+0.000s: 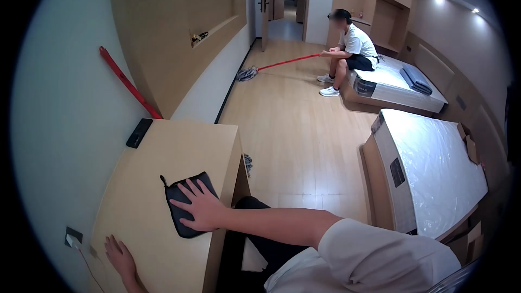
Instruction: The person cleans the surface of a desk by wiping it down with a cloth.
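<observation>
A black zippered pouch [182,222] lies flat on the light wooden desk [135,184], close to its right edge. My right hand [202,206] rests palm down on the pouch with its fingers spread. Lower left, my left hand [120,256] lies flat on the desk near the wall, holding nothing, its fingers extended. A small black device [139,133] sits at the desk's far left corner.
Behind the desk a red pole [122,76] leans by the wall. A person [355,49] sits on the far bed holding a red-handled mop [248,74]. A plastic-covered mattress [434,163] is at right. A plug and cable [72,241] are in the wall socket.
</observation>
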Motion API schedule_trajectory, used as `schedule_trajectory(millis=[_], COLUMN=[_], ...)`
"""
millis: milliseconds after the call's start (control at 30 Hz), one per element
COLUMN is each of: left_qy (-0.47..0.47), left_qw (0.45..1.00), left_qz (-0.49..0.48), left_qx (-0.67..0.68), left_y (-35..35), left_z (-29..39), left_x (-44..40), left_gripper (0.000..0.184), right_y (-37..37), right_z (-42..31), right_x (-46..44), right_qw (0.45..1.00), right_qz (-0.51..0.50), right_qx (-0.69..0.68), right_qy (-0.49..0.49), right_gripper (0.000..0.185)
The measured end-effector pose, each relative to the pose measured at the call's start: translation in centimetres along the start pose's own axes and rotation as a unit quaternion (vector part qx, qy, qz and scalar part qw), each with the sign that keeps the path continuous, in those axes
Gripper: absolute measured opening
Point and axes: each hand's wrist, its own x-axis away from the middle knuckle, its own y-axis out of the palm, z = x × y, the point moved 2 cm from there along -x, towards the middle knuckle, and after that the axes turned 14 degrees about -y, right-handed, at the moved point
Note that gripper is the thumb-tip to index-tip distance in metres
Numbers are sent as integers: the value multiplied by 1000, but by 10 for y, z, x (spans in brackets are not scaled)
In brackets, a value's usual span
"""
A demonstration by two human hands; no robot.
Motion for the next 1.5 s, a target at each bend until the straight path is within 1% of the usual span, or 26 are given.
schedule_trajectory(millis=[133,200,267,300,367,400,500,533,600,667,767,900,933,967,1000,1100,1133,1200,1233,1333,1400,1433,1467,1500], left_qy=[3,15,17,16,29,40,48,28,8,-2,6,2,9,11,12,12,13,14,12,19,21,-9,-39,-111], left_qw=[1000,1000,999,999,997,997,995,997,997,998,997,998,997,997,997,997,997,997,997,996,994,976,938,837], left_qz=[2,0,-4,-3,18,33,50,48,57,40,48,59,61,60,67,67,65,68,70,79,70,19,-21,-56], left_qx=[3,16,28,37,64,48,67,54,50,53,54,34,37,36,36,40,34,32,37,39,83,215,344,533], left_y=[6,3,-2,-2,-3,4,2,8,-1,-7,-2,-2,-1,-7,-7,-13,-16,-10,-9,-3,-4,5,7,5], left_z=[1,4,1,2,6,0,0,-7,-2,4,1,0,5,6,5,11,13,11,7,3,0,-10,-23,-19], left_x=[-7,-10,0,4,2,-3,5,13,9,16,18,11,16,21,13,11,11,8,8,6,4,-7,-14,-13], left_gripper=[52,52,53,53,52,52,51,51,52,52,52,52,51,51,51,51,51,51,53,59,58,56,54,52], right_y=[-5,0,10,18,4,1,-20,-20,-32,-35,-33,-29,-28,-27,-20,-12,-11,-3,5,26,36,47,61,77], right_z=[-4,3,12,19,37,55,111,132,166,187,211,235,241,245,257,265,257,234,222,160,101,68,32,-6], right_x=[2,-1,0,4,2,1,-7,-11,-26,-42,-84,-166,-185,-200,-220,-265,-270,-280,-282,-278,-270,-267,-261,-254], right_qw=[1000,999,997,994,993,989,995,992,991,988,984,981,981,980,980,980,979,971,977,985,987,989,992,991], right_qz=[-13,31,49,88,78,110,81,64,18,24,40,19,6,4,-1,-1,-4,-23,-18,-26,-30,-33,-14,-13], right_qx=[-18,0,19,19,42,49,61,112,127,127,140,137,129,148,156,138,134,184,174,159,148,142,122,107], right_qy=[-16,-24,-48,-68,-72,-88,-20,-10,47,86,106,139,143,135,123,142,154,148,119,58,48,32,-19,-85], right_gripper=[70,70,70,69,70,68,69,70,71,71,70,73,74,70,70,72,72,72,70,69,70,70,69,68])
